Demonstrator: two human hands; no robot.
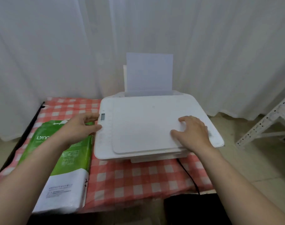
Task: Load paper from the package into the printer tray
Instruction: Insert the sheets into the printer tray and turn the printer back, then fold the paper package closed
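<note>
A white printer (146, 124) sits on the red-checked table. White paper (149, 73) stands upright in its rear tray (124, 78). The green-and-white paper package (65, 161) lies flat to the printer's left. My left hand (83, 125) touches the printer's left edge beside the small display, fingers spread, holding nothing. My right hand (192, 132) rests flat on the lid's right front part, fingers apart, also holding nothing. My left forearm crosses over the package.
A red-and-white checked cloth (130, 179) covers the table. A black cable (189, 176) runs from the printer's front right off the table edge. White curtains hang behind. A white metal rack (265, 122) stands on the floor at right.
</note>
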